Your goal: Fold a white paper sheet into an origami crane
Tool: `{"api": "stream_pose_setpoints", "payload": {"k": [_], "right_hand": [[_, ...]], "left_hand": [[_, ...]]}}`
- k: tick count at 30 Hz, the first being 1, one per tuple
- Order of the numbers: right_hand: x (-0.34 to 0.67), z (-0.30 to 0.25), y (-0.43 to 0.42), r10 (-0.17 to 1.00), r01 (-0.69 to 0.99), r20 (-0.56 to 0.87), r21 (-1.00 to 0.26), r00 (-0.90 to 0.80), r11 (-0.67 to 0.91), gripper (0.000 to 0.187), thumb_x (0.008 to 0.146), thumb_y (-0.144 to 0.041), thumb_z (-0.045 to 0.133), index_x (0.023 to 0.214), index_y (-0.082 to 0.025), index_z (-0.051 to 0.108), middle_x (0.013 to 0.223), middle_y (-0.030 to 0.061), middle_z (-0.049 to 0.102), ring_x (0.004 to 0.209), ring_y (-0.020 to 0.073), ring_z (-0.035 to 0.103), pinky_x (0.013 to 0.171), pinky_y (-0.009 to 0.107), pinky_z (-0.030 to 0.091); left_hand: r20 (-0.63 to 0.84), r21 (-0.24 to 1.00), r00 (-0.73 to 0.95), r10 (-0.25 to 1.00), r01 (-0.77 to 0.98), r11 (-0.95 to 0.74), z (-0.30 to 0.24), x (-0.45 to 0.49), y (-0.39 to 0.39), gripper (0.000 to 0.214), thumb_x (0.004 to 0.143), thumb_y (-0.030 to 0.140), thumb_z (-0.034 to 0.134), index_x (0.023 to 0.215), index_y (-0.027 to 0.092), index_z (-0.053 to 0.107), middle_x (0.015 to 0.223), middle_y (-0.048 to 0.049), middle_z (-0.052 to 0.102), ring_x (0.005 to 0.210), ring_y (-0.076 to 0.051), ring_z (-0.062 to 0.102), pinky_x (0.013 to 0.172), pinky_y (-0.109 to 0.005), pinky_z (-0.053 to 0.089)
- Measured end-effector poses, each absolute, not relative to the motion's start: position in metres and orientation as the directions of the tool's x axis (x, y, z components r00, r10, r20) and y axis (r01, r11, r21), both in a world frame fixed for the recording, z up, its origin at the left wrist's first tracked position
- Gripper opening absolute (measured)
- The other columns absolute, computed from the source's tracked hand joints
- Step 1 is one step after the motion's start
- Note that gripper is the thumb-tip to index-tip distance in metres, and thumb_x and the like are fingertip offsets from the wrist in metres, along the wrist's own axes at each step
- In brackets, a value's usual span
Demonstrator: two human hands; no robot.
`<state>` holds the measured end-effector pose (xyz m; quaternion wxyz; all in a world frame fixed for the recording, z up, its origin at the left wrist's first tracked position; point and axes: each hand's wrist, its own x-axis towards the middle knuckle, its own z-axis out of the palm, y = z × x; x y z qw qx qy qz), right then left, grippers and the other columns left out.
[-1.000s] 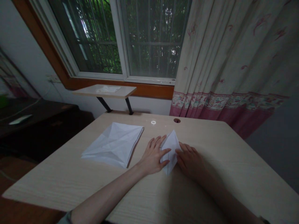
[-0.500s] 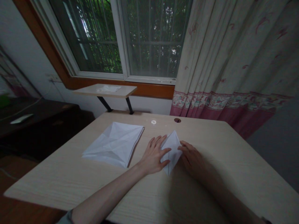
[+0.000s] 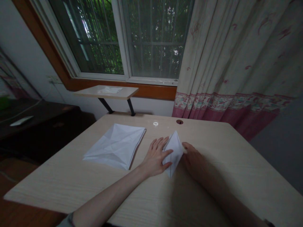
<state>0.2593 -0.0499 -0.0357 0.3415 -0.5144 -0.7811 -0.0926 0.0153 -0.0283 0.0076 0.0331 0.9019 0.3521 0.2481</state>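
A small folded sheet of white paper (image 3: 174, 144), shaped like a narrow kite with one point facing the window, lies on the table in front of me. My left hand (image 3: 154, 161) rests flat over its left side, fingers spread, the thumb and a fingertip reaching across the paper. At the paper's right corner is my right hand (image 3: 194, 160), with its fingers bent and drawn together against the edge. Dim light partly hides those fingertips. To the left lies a stack of larger creased white paper sheets (image 3: 115, 145).
The pale wooden table (image 3: 71, 186) has a round cable hole (image 3: 180, 122) near its back edge. A raised shelf (image 3: 127, 92) on dark legs stands at the back left, bearing crumpled white paper (image 3: 110, 90). A curtain (image 3: 220, 104) hangs behind on the right.
The fingers of my right hand have curled and shifted slightly at the paper's right corner. The paper's upper tip has tilted a little to the left. My left hand stays put.
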Motion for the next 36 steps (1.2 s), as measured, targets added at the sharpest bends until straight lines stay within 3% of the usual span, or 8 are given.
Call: {"api": "stream_pose_setpoints", "payload": {"k": [3, 10, 18, 26, 31, 36], "right_hand": [[0.26, -0.038, -0.049, 0.74, 0.881, 0.652, -0.24, -0.165, 0.408, 0.038, 0.097, -0.027, 0.046, 0.133, -0.017, 0.05, 0.123, 0.0177, 0.065, 0.115, 0.0312, 0.064, 0.094, 0.053, 0.056], [0.259, -0.029, -0.052, 0.742, 0.849, 0.605, -0.196, -0.289, 0.49, 0.02, 0.099, -0.023, 0.045, 0.109, -0.02, 0.062, 0.125, 0.0148, 0.064, 0.119, 0.0275, 0.061, 0.098, 0.048, 0.056], [0.255, -0.03, -0.054, 0.71, 0.791, 0.592, -0.189, -0.382, 0.582, 0.03, 0.099, -0.018, 0.043, 0.124, -0.022, 0.061, 0.124, 0.0112, 0.067, 0.115, 0.024, 0.064, 0.098, 0.046, 0.056], [0.253, -0.026, -0.056, 0.702, 0.757, 0.55, -0.179, -0.452, 0.628, 0.034, 0.1, -0.017, 0.044, 0.129, -0.024, 0.06, 0.13, 0.0108, 0.065, 0.121, 0.0243, 0.061, 0.102, 0.048, 0.054], [0.252, -0.031, -0.054, 0.696, 0.741, 0.546, -0.187, -0.467, 0.644, 0.04, 0.099, -0.018, 0.043, 0.136, -0.024, 0.056, 0.144, 0.0124, 0.056, 0.129, 0.025, 0.057, 0.104, 0.048, 0.053], [0.252, -0.037, -0.053, 0.696, 0.724, 0.552, -0.221, -0.459, 0.653, 0.039, 0.1, -0.02, 0.045, 0.138, -0.022, 0.056, 0.143, 0.0138, 0.056, 0.129, 0.0249, 0.057, 0.105, 0.047, 0.053]], "left_hand": [[0.427, 0.238, 0.622, 0.656, 0.623, -0.745, 0.007, 0.015, -0.028, 0.057, 0.077, 0.034, 0.08, 0.131, 0.029, 0.062, 0.163, -0.0102, 0.023, 0.146, -0.039, 0.024, 0.117, -0.062, 0.021], [0.42, 0.226, 0.625, 0.658, 0.63, -0.743, 0.004, 0.015, -0.028, 0.053, 0.08, 0.035, 0.077, 0.13, 0.027, 0.061, 0.163, -0.0108, 0.023, 0.147, -0.039, 0.023, 0.117, -0.063, 0.021], [0.443, 0.232, 0.604, 0.662, 0.637, -0.736, 0.006, 0.015, -0.028, 0.056, 0.076, 0.032, 0.079, 0.127, 0.021, 0.06, 0.159, -0.0148, 0.029, 0.143, -0.039, 0.027, 0.116, -0.06, 0.026], [0.416, 0.324, 0.543, 0.73, 0.661, -0.676, 0.006, 0.018, -0.028, 0.058, 0.072, 0.03, 0.079, 0.122, 0.017, 0.055, 0.152, -0.0167, 0.04, 0.138, -0.036, 0.037, 0.115, -0.054, 0.033], [0.405, 0.38, 0.535, 0.742, 0.639, -0.669, 0.006, 0.017, -0.029, 0.061, 0.073, 0.028, 0.076, 0.128, 0.018, 0.051, 0.153, -0.0157, 0.041, 0.137, -0.035, 0.042, 0.113, -0.053, 0.036], [0.438, 0.437, 0.522, 0.731, 0.587, -0.681, 0.004, 0.016, -0.027, 0.068, 0.076, 0.029, 0.075, 0.137, 0.018, 0.046, 0.151, -0.0161, 0.043, 0.138, -0.034, 0.043, 0.113, -0.052, 0.037]]}}
